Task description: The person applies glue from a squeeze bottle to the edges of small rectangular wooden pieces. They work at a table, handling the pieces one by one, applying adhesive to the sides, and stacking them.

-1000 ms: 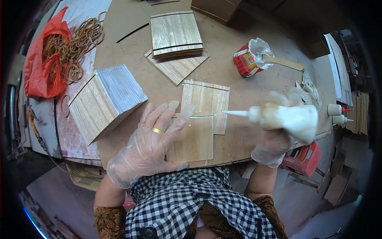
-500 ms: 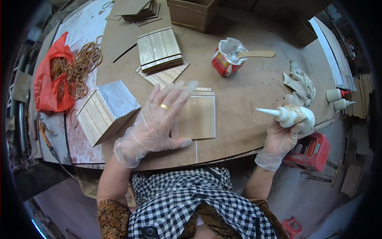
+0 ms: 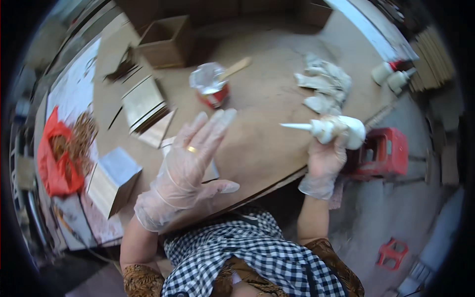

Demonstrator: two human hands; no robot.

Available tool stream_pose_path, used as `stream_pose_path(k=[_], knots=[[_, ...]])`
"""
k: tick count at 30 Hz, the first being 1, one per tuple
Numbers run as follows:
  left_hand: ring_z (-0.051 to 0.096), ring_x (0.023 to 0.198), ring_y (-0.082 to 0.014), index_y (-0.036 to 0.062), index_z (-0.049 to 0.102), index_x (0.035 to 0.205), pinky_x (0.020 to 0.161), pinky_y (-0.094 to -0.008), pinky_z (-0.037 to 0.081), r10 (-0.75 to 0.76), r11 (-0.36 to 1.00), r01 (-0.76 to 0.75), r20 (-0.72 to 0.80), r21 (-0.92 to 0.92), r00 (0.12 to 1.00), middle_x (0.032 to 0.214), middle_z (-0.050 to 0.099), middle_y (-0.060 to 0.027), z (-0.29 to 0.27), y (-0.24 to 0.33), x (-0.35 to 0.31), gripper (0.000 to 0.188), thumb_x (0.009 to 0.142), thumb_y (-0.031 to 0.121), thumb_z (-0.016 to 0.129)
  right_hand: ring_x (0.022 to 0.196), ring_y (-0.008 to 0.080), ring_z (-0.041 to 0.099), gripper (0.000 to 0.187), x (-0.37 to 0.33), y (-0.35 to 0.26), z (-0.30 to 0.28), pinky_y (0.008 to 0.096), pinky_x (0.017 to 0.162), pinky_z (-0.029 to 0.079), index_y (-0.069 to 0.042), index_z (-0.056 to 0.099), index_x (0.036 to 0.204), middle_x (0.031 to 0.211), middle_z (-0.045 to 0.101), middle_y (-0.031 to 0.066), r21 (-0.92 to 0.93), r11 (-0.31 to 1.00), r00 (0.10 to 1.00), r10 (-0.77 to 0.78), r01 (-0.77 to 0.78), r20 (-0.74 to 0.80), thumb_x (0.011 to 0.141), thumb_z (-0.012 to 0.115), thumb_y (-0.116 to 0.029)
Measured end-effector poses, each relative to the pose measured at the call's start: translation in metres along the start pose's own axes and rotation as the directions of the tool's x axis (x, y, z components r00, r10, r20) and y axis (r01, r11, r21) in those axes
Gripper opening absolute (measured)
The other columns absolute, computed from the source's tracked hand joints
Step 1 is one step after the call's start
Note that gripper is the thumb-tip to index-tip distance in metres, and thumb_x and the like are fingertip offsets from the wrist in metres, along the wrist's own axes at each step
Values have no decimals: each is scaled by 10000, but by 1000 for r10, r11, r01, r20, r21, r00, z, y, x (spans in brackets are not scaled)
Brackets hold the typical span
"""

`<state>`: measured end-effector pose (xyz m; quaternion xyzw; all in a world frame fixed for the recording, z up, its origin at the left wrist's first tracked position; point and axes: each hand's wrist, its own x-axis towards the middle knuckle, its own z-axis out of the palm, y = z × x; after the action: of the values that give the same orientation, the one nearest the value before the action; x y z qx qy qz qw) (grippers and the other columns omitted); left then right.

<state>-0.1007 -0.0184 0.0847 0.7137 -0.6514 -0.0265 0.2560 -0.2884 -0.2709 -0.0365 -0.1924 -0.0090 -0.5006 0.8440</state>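
Since the earlier frame the left hand [image 3: 185,168] has come up off the thin wood panel [image 3: 210,171] it was pressing and now hovers above it, and the right hand [image 3: 326,156] has pulled the white glue bottle [image 3: 341,131] back to the edge of the desk [image 3: 267,99], nozzle pointing left and sitting over nothing.

Biggest to smallest, what's around: the round brown desk takes up most of the view. At its left edge sits a stack of wood sheets [image 3: 111,180], next to a red plastic bag [image 3: 57,163] with brownish rubber bands in it. Further back there's another pile of panels [image 3: 143,101] and a cardboard box [image 3: 166,42]. A red stool [image 3: 381,153] stands on the floor just past the right hand. Near the middle is a red tin [image 3: 213,94] with a plastic liner and a flat wooden stick poking out, and a crumpled white rag [image 3: 326,86] lies to the right. Two small bottles [image 3: 391,76] sit at the far right rim.

If the next bit is gluing, my guess is it goes best by flattening the left palm on the panel first so it can't skid, then bringing the nozzle low and running a thin, steady line rather than blobs.

Fingers: on the left hand they're spread wide and straight inside a clear glove, gold ring showing, holding nothing. On the right hand, also gloved, they're wrapped tight round the fat body of the bottle.
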Motion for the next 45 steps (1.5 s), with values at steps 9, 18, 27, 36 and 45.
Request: stream_pose_path(k=[9,18,27,36,45], knots=[[476,1272,-365,52,450,1377,1033,-415,418,-23,995,7,-170,-98,985,1399,472,-202,126,-4,177,542,885,207,614,1095,311,597,376,50,-46,13,473,983,511,17,555,1168,1137,626,143,-390,842,878,-456,372,-146,873,690,-174],[516,689,-142,55,651,926,631,-287,421,-170,675,-6,-163,-738,972,757,602,4,212,-8,224,61,867,56,664,944,236,653,284,60,-54,-20,377,849,577,1,575,1104,1035,657,115,-222,887,816,-460,405,-350,886,684,-144],[638,897,-116,6,649,1100,850,-267,530,-287,8,126,119,-992,950,947,677,-47,195,16,208,227,876,13,681,998,270,652,326,62,-49,-29,405,841,580,-1,567,1152,1070,656,133,-278,903,838,-413,326,-357,865,696,-88],[649,757,-336,78,679,911,654,-398,516,165,937,-244,-300,-249,940,851,672,-151,215,-11,222,90,827,53,661,961,230,653,365,68,-51,-24,386,845,574,-13,559,1161,1049,646,99,-324,894,798,-430,310,-422,840,727,-53],[617,731,-353,89,613,850,631,-452,496,392,866,-441,-229,-236,891,751,620,-131,196,-2,218,81,833,155,657,997,314,631,356,82,-87,-40,518,881,530,-35,544,1179,1066,642,117,-350,933,879,-234,83,-415,868,702,-106]])
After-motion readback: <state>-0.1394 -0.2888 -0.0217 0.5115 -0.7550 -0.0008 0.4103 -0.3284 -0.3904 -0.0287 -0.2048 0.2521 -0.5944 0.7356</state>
